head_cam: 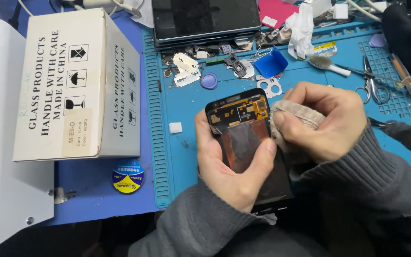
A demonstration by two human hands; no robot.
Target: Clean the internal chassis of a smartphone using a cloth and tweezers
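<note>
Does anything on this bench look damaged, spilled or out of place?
Nothing looks spilled or plainly broken. The left hand holds a phone screen assembly back side up, its orange flex circuitry exposed; the right hand presses a beige cloth to its edge. Loose razor blades lie bare among small parts on the blue mat.

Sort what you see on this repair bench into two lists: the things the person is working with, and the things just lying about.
In use:
- phone screen panel, held back side up in the left hand
- beige cloth, pressed to the panel's edge by the right hand

Lying about:
- white cardboard box
- toothbrush
- scissors
- razor blades
- blue plastic scoop
- round tape roll
- blue work mat
</note>
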